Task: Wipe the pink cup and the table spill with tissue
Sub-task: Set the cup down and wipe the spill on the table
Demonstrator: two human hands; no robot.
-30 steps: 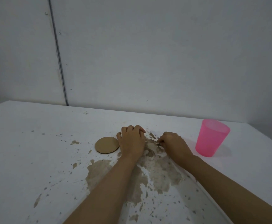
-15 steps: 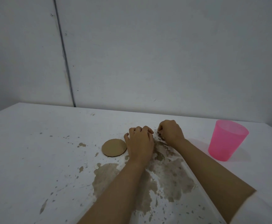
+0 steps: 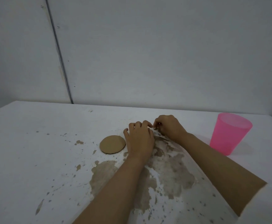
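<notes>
Moved: my right hand (image 3: 169, 127) has slid from mid-frame toward the left hand; the view has panned, so the cup now sits further right.
Coaster (image 3: 112, 144): brown disc left of centre, just beside the left hand.
Left hand (image 3: 140, 139): fingers curled, pressed flat on the soaked tissue (image 3: 169, 167).
Right hand: fingertips pinching the tissue's far edge, I think.
Spill (image 3: 103, 173): brown, lower centre, partly under tissue.
Pink cup (image 3: 229, 133): upright, right edge, well apart.
Technique: I'd press evenly and drag slowly; wet tissue likely tears.

The right hand (image 3: 169, 126) has moved up the tissue (image 3: 169, 159) beside the left hand (image 3: 140, 139).
</notes>
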